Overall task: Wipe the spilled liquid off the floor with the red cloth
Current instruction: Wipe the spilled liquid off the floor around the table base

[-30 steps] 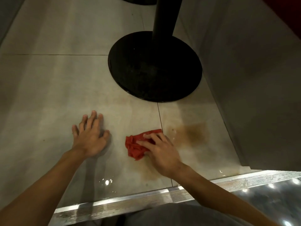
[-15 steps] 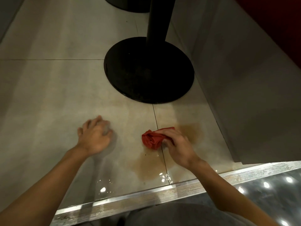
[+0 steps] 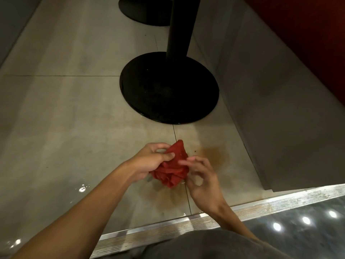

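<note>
Both hands are on the red cloth [image 3: 172, 169], which is bunched into a loose wad and lifted just clear of the floor [image 3: 65, 128], over the tile joint. The left hand [image 3: 151, 161] grips the wad from its side with thumb and curled fingers, while the right hand [image 3: 201, 176] has its fingers bent in and seems to pinch the opposite edge. Held this way, the cloth is probably being regathered or turned to offer a drier face. The spilled liquid [image 3: 214, 154] remains as a brownish patch to the right of the cloth, with a second smear [image 3: 168, 199] below it near the metal threshold strip [image 3: 242, 214] (so wiping is far from finished). A black round table base [image 3: 168, 90] stands just beyond.
</note>
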The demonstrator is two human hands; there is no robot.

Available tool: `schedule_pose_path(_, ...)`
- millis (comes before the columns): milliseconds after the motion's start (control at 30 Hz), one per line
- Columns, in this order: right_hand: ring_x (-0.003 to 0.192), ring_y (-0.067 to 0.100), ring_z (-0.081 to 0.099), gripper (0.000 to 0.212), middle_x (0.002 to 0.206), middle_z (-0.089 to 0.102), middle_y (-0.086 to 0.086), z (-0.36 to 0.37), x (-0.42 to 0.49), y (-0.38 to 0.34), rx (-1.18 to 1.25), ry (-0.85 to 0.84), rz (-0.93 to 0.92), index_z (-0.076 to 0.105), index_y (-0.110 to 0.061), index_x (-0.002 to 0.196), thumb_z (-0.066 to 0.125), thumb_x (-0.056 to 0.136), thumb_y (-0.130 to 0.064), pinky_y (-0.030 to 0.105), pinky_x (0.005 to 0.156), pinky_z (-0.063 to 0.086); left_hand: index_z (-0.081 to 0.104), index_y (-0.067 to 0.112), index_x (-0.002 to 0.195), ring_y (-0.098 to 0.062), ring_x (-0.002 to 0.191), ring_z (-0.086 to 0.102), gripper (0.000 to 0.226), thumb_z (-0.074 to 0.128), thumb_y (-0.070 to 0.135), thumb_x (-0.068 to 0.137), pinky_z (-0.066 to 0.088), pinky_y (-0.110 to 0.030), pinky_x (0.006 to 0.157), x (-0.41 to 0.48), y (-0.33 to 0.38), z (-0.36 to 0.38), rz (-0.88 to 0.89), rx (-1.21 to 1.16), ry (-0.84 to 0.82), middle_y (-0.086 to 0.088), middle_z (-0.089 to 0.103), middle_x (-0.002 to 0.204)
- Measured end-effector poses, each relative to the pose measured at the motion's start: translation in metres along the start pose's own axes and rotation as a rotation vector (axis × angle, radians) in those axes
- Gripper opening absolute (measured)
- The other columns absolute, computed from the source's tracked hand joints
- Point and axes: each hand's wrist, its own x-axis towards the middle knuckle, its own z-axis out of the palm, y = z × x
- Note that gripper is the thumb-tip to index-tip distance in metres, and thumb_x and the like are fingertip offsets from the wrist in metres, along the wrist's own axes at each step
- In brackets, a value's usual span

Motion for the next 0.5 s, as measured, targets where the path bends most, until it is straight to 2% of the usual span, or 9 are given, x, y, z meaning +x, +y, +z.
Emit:
schedule_pose_path(67,0.109,0.027,0.061,0.059,0.117,0.062,0.01,0.001,-0.004,-0.001,0.39,0.141,0.323,0.065,-0.028,0.118,0.061,0.076,0.014,0.039,0.089,0.052,0.067,0.016,0.111,-0.027,0.087,0.072,0.022,0.064,0.01,0.09,0.058,-0.029,0.067,-0.005,0.003,0.0,0.07,-0.041,-0.004,-0.013,0.075,0.094)
schedule_pose_path(100,0.107,0.029,0.063,0.051,0.115,0.066,0.011,0.0,-0.003,-0.001,0.584,0.165,0.482,0.062,-0.025,0.121,0.064,0.077,0.003,0.041,0.088,0.052,0.067,0.017,0.111,-0.026,0.088,0.072,0.023,0.064,0.011,0.09,0.058,-0.028,0.067,-0.006,0.005,0.0,0.091,-0.059,-0.017,-0.012,0.075,0.094)
schedule_pose_path(167,0.111,0.031,0.063,0.043,0.117,0.067,0.016,-0.001,0.003,-0.005,0.903,0.037,0.705,0.064,-0.016,0.123,0.067,0.082,-0.028,0.044,0.091,0.051,0.068,0.021,0.111,-0.026,0.091,0.072,0.023,0.063,0.012,0.09,0.058,-0.028,0.07,-0.008,0.009,0.001,0.125,-0.076,-0.063,-0.012,0.074,0.097)
schedule_pose_path(233,0.125,0.038,0.053,0.058,0.13,0.059,0.021,0.001,0.01,-0.013,1.076,-0.031,0.801,0.061,-0.007,0.128,0.064,0.087,-0.048,0.049,0.096,0.048,0.068,0.023,0.113,-0.028,0.094,0.071,0.025,0.063,0.013,0.09,0.058,-0.03,0.074,-0.007,0.01,0.003,0.148,-0.067,-0.114,-0.013,0.074,0.1)
schedule_pose_path(300,0.127,0.039,0.05,0.06,0.136,0.055,0.021,0.005,0.018,-0.021,1.092,-0.058,0.773,0.057,-0.006,0.132,0.056,0.093,-0.052,0.045,0.093,0.049,0.067,0.025,0.115,-0.029,0.095,0.07,0.027,0.063,0.015,0.091,0.057,-0.031,0.076,-0.006,0.01,0.007,0.154,-0.053,-0.175,-0.014,0.073,0.101)
schedule_pose_path(367,0.121,0.035,0.057,0.051,0.135,0.056,0.021,0.007,0.025,-0.025,1.065,-0.051,0.732,0.054,-0.005,0.135,0.049,0.099,-0.042,0.039,0.085,0.053,0.067,0.027,0.116,-0.028,0.096,0.07,0.028,0.062,0.015,0.092,0.057,-0.031,0.077,-0.004,0.006,0.011,0.164,-0.033,-0.206,-0.012,0.073,0.103)
schedule_pose_path(433,0.119,0.035,0.058,0.045,0.132,0.058,0.023,0.006,0.032,-0.024,1.048,0.001,0.728,0.05,-0.002,0.135,0.048,0.101,-0.031,0.042,0.088,0.053,0.068,0.028,0.116,-0.022,0.1,0.069,0.028,0.061,0.014,0.092,0.057,-0.035,0.083,0.0,0.0,0.013,0.222,0.015,-0.134,-0.005,0.072,0.108)
schedule_pose_path(500,0.117,0.039,0.059,0.039,0.127,0.06,0.025,0.005,0.041,-0.019,0.911,0.087,0.705,0.051,-0.001,0.132,0.048,0.101,-0.023,0.052,0.097,0.049,0.069,0.032,0.111,-0.008,0.102,0.066,0.028,0.062,0.013,0.092,0.055,-0.03,0.088,0.007,-0.007,0.01,0.307,0.136,0.032,0.004,0.071,0.109)
